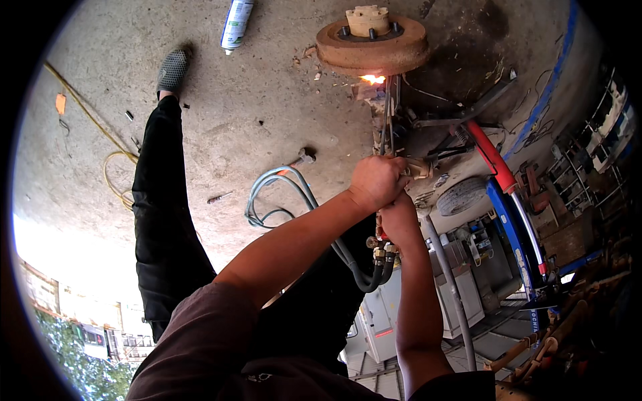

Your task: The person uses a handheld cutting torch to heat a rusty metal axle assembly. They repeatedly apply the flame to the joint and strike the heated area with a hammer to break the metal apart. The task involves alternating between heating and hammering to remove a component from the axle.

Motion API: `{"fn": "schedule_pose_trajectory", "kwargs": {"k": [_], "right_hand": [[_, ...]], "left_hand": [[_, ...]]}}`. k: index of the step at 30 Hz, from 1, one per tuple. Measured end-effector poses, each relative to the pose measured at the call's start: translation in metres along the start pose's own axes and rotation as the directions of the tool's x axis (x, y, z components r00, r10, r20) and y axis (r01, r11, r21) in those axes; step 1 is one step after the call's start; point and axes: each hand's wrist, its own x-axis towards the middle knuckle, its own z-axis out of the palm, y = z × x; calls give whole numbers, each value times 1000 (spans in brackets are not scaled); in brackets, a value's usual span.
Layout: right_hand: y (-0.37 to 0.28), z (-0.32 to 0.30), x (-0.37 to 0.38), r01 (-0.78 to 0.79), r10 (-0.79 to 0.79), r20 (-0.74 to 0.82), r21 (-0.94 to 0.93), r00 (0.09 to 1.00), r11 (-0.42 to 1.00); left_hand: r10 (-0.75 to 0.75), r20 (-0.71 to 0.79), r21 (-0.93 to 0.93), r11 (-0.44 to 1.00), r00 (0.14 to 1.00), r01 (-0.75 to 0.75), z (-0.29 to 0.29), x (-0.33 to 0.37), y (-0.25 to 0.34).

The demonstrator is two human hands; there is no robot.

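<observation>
A gas torch [387, 123] points away from me, its thin metal tubes reaching toward a rusty brake drum [371, 59]. At the torch's tip an orange-white flame [373, 79] burns against the drum's near lower edge. My left hand [378, 182] is closed round the front of the torch handle. Behind it, my right hand [400, 219] is wrapped round the handle, partly covered by my left wrist. Brass fittings [382, 254] join dark hoses [358, 275] to the torch's rear end. The fingers hide most of the handle.
A hammer [305, 156] and screwdriver [219, 198] lie on the concrete floor, left of the torch. Farther out are a spray can [236, 25] and yellow hose [107, 170]. On the right stand a red-and-blue lifting frame [491, 157] and a tyre [463, 196].
</observation>
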Motion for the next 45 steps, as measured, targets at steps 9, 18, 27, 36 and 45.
{"fn": "schedule_pose_trajectory", "kwargs": {"k": [9,18,27,36,45], "right_hand": [[0,0,1,-4,4,6,-7,1000,1000],[-2,1,0,7,-7,9,-8,1000,1000],[-5,2,0,-3,3,5,5,1000,1000],[3,1,5,-15,15,16,-40,1000,999],[-7,4,-1,17,-17,1,3,1000,1000]], "left_hand": [[-9,19,12,1000,1000,9,-2,1,1],[-10,24,14,1000,1000,10,-2,0,-2],[-17,25,26,1000,1000,17,-5,1,0],[-5,26,36,999,1000,4,-5,1,-2],[-17,70,33,999,997,14,-9,3,-1]]}}
